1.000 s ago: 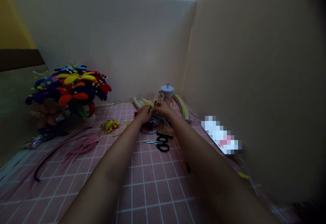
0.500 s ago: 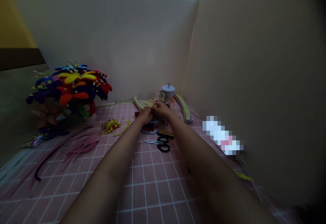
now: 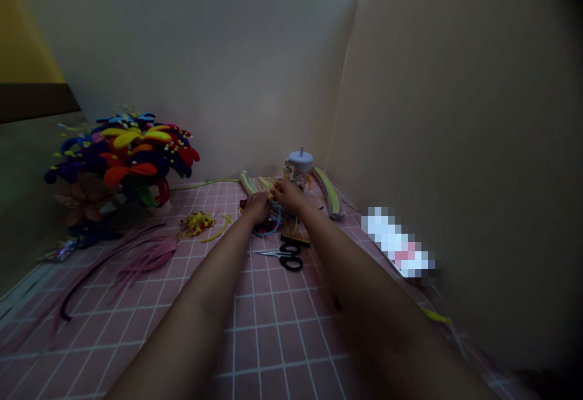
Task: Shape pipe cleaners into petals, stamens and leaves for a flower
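Yellow stems [image 3: 259, 185] pinched in right fingers [image 3: 279, 189], left hand [image 3: 257, 207] curled closed alongside; a slack pinch could drop them onto the scissors [image 3: 286, 257].

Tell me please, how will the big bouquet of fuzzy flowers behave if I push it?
The bouquet is probably light for its size, since the petals look like fuzzy pipe-cleaner loops. It may tip easily, because the wide flower mass seems to sit on something much narrower. The thin petals will likely bend rather than break.
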Demonstrator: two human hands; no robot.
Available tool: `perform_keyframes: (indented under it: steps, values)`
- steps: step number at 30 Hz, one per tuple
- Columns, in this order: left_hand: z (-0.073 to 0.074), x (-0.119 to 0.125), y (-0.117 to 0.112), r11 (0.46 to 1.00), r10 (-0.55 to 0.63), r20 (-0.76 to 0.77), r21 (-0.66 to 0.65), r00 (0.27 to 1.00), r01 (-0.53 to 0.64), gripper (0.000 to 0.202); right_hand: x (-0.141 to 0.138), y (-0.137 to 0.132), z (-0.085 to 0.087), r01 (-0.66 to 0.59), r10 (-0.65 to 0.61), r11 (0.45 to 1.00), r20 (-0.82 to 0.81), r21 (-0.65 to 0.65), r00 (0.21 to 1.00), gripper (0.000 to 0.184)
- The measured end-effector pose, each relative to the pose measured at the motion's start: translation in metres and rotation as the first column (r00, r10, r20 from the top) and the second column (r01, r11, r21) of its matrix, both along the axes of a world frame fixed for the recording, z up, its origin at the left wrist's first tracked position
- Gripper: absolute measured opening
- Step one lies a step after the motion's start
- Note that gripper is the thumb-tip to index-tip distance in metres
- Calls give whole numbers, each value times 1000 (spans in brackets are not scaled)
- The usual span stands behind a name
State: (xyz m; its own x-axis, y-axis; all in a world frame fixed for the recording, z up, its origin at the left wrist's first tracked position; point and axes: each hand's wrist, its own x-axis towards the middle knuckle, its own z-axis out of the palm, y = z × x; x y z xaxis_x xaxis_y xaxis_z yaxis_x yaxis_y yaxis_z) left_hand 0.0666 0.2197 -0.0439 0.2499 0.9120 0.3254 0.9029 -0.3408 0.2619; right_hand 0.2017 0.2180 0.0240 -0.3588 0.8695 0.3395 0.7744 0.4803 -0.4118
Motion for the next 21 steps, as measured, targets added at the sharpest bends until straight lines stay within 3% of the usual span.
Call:
perform_keyframes:
  steps: [6, 11, 16, 21]
  values:
    - [-5, -1, 1, 999, 19, 13, 28, 1000, -19, 33, 20, -24, 25, 92, -78, 992, -166, 80, 983, 18]
    - [-5, -2, 2, 1000, 11, -1, 25, 1000, -11, 30, 50, -54, 44, 105, -75, 993, -380, 58, 922, 17]
    - [-3, -2, 4, 1000, 15, 0, -10, 1000, -15, 29, 84, -80, 65, 135, -17, 983, -663, 128, 748, 19]
    - [5, -1, -1, 1000, 9, 42, -21, 999, -8, 26, 98, -101, 74, 145, 50, 974, -788, 175, 614, 19]
